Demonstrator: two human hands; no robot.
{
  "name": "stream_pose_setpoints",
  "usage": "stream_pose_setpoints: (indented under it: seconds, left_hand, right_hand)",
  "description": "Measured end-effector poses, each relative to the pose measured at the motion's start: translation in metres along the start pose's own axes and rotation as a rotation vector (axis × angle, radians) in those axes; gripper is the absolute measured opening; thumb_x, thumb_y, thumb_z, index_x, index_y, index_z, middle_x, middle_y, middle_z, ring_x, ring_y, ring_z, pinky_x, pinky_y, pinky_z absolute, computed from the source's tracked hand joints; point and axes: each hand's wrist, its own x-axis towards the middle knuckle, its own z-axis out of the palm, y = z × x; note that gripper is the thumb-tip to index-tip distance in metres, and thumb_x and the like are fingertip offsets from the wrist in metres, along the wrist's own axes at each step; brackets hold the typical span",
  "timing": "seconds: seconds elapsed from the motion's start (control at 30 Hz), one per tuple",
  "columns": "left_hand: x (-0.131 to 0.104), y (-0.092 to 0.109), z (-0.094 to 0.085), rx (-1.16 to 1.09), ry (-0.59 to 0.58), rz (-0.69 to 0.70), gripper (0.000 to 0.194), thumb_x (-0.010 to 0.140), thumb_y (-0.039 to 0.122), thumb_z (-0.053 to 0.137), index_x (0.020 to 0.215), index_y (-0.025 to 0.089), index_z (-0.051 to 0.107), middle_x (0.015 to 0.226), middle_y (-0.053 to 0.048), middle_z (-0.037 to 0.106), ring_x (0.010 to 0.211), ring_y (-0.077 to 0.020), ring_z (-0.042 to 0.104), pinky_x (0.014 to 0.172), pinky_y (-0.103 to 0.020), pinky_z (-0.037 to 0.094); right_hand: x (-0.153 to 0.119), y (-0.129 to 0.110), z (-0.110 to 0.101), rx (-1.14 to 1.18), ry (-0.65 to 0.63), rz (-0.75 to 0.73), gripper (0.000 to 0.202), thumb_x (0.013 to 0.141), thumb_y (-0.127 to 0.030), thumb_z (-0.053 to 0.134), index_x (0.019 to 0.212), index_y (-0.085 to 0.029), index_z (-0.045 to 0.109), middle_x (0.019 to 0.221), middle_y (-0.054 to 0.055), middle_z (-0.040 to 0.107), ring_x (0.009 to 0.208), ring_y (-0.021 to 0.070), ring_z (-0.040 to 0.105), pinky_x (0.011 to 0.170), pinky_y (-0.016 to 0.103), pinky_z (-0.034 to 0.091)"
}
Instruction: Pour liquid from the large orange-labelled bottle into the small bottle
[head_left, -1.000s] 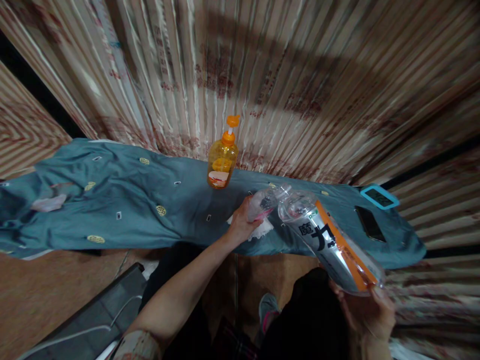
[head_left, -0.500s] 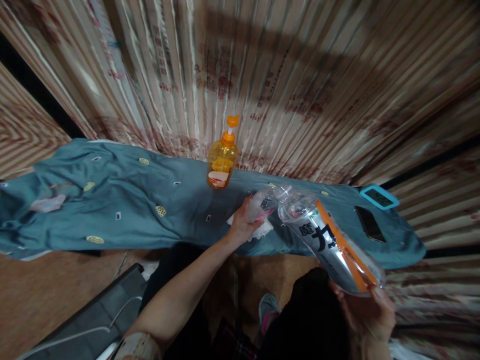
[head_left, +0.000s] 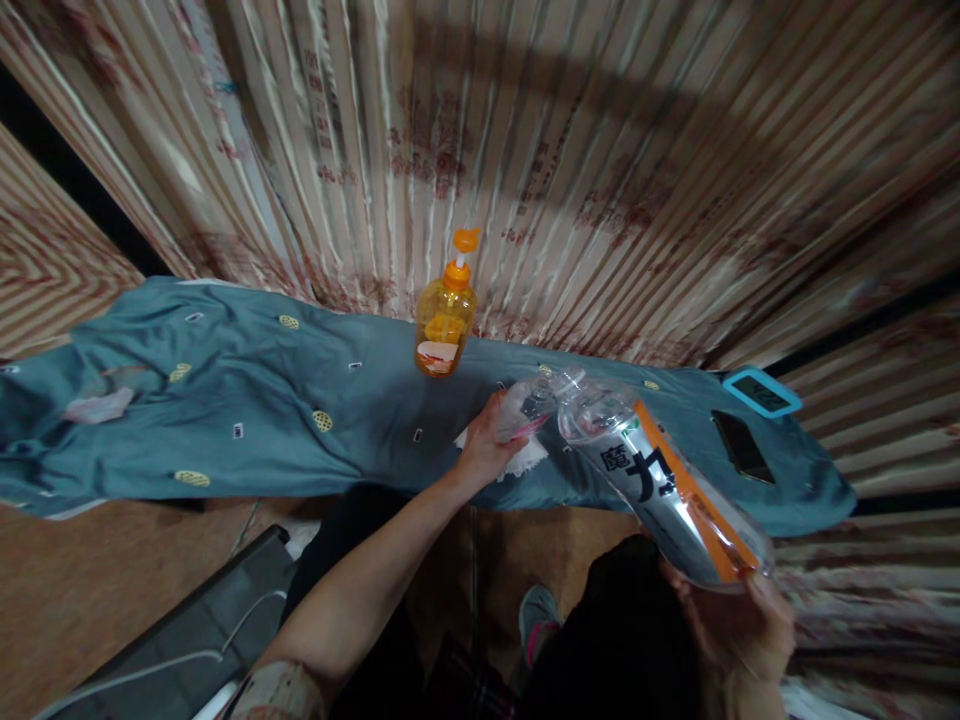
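Observation:
My left hand (head_left: 484,440) is closed around a small clear plastic container (head_left: 526,402) with a bit of pink near its side. White tissue (head_left: 529,457) shows beneath that hand on the cloth. In my right hand (head_left: 739,625) is the base of a large clear plastic bottle (head_left: 660,480) with a silver and orange label. The bottle lies tilted, its neck up and to the left, meeting or overlapping the small container's end. Whether the two mouths touch cannot be made out. Any liquid inside is hard to see.
An amber pump bottle (head_left: 444,325) stands behind my left hand on the blue-green cloth (head_left: 390,400). To the right lie a phone (head_left: 742,446) and a blue-framed digital clock (head_left: 763,392). A crumpled pale scrap (head_left: 99,406) is far left. Pleated curtain (head_left: 510,150) hangs behind.
Both hands and the two plastic vessels hold nearly the same pose. The view has shifted very slightly.

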Motion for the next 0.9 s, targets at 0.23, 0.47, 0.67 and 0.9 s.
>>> stream_pose_setpoints:
  seconds: [0.23, 0.47, 0.67, 0.9]
  left_hand:
    - [-0.0002, -0.0007, -0.0004, 0.038, -0.009, 0.002, 0.064, 0.069, 0.021, 0.072, 0.125, 0.017, 0.043, 0.111, -0.006, 0.065, 0.097, -0.0216, 0.064, 0.089, -0.035, 0.051]
    - [-0.0001, 0.0013, -0.0020, 0.049, -0.013, -0.013, 0.065, 0.067, 0.018, 0.073, 0.125, 0.019, 0.043, 0.110, -0.004, 0.065, 0.098, -0.0208, 0.063, 0.090, -0.035, 0.050]
    - [0.0000, 0.0014, -0.0012, 0.044, -0.028, -0.021, 0.063, 0.068, 0.017, 0.073, 0.124, 0.020, 0.045, 0.110, -0.004, 0.065, 0.100, -0.0210, 0.063, 0.092, -0.034, 0.050]
    - [-0.0001, 0.0054, -0.0026, 0.047, -0.031, -0.051, 0.062, 0.068, 0.018, 0.072, 0.124, 0.020, 0.045, 0.115, -0.004, 0.064, 0.103, -0.0213, 0.062, 0.094, -0.035, 0.050]
  right_hand:
    - [0.0008, 0.0017, -0.0008, 0.003, 0.010, -0.025, 0.061, 0.037, -0.043, 0.083, 0.092, -0.022, 0.069, 0.069, 0.000, 0.064, 0.061, 0.0212, 0.060, 0.034, 0.026, 0.044]
    - [0.0021, 0.0028, -0.0025, -0.010, 0.007, -0.028, 0.072, 0.038, -0.045, 0.082, 0.106, -0.024, 0.067, 0.113, 0.005, 0.065, 0.061, 0.0163, 0.056, 0.035, 0.026, 0.045]
    - [0.0037, 0.0043, -0.0062, -0.044, -0.026, -0.050, 0.070, 0.044, -0.043, 0.079, 0.110, -0.023, 0.066, 0.132, 0.007, 0.055, 0.076, 0.0214, 0.061, 0.038, 0.025, 0.045]
    - [-0.0006, 0.0006, 0.0013, -0.050, 0.004, -0.025, 0.080, 0.037, -0.048, 0.081, 0.111, -0.021, 0.066, 0.128, 0.008, 0.057, 0.070, 0.0193, 0.058, 0.033, 0.025, 0.043]
